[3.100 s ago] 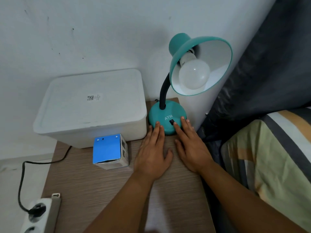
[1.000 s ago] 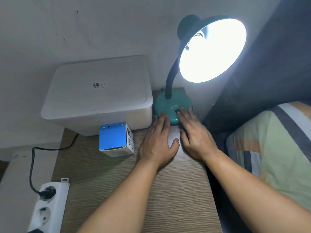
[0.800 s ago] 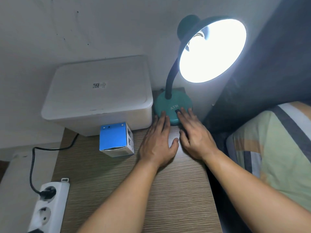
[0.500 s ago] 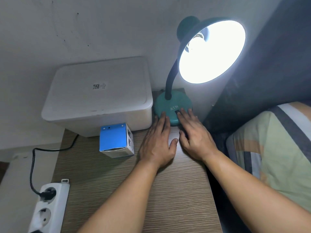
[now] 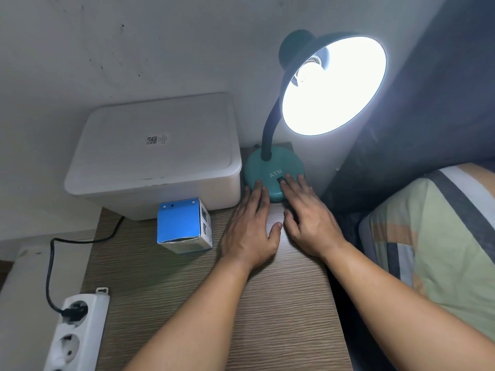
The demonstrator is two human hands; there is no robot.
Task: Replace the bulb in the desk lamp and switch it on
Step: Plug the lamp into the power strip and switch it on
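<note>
Light is pouring from the bulb inside the teal metal desk lamp, which is standing at the back right corner of the wood-grain table. We are resting our left hand flat and empty, its fingertips touching the lamp's round base. Our right hand is lying open beside it, one finger reaching the black rocker switch. A blue cardboard box is sitting just left, in front of a white lidded plastic bin.
</note>
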